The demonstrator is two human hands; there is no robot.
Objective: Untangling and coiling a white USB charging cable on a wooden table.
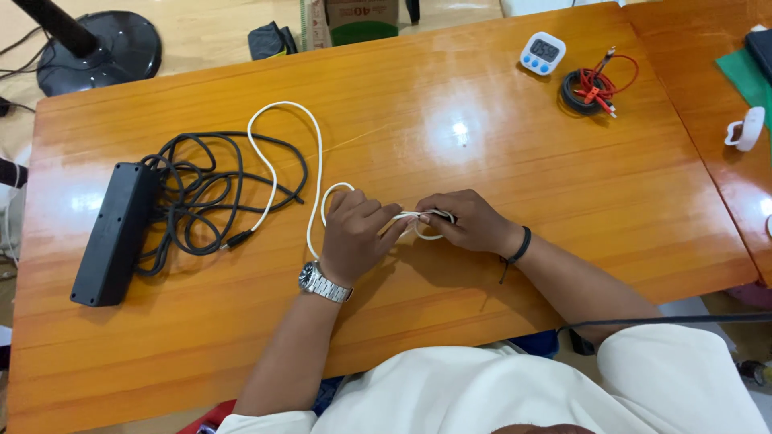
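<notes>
A white cable (273,165) loops across the wooden table (498,161) and runs into both my hands. My left hand (352,235), with a metal watch on the wrist, is closed around the cable near the table's middle. My right hand (468,221), with a black band on the wrist, pinches a small coil of the same cable just to the right. The two hands nearly touch. The cable's black-tipped end (238,238) lies beside a tangle of black cord.
A black power strip (112,233) with tangled black cord (201,193) lies at the left. At the back right are a white digital timer (542,53) and a coil of red and black wires (593,87). A fan base (96,48) stands on the floor.
</notes>
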